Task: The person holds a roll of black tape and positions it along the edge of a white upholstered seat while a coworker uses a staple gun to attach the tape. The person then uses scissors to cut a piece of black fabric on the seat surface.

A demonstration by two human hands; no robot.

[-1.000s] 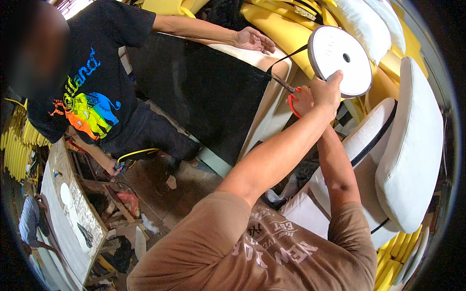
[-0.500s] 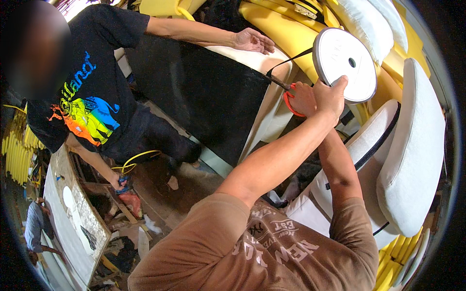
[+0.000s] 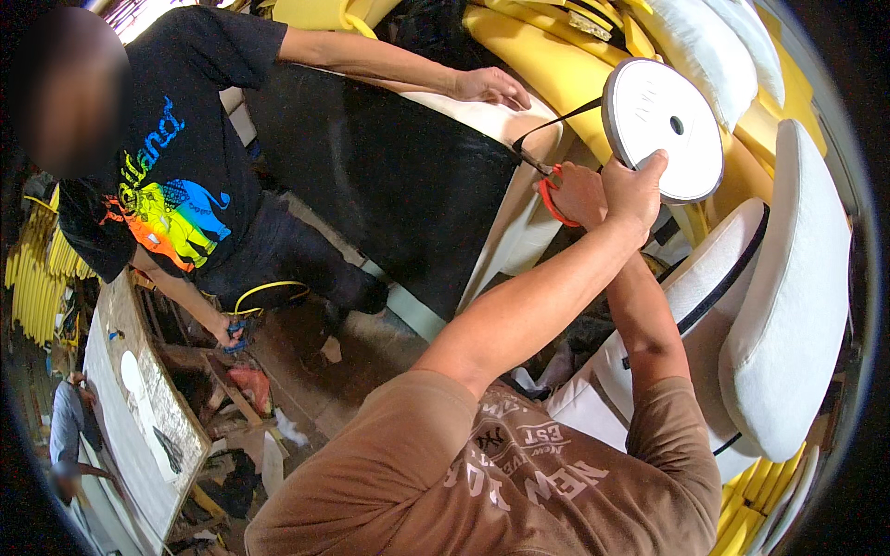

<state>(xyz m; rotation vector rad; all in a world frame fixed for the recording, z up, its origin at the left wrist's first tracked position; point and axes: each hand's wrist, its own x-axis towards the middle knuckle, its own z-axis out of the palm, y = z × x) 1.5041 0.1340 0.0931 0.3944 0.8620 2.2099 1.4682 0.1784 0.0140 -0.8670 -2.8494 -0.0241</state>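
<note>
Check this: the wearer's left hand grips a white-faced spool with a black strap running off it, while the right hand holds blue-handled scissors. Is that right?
Not quite: the head view shows orange-red handles on the scissors, not blue ones. The left hand does grip the white-faced spool with its black strap running off, and the right hand holds the scissors.
</note>
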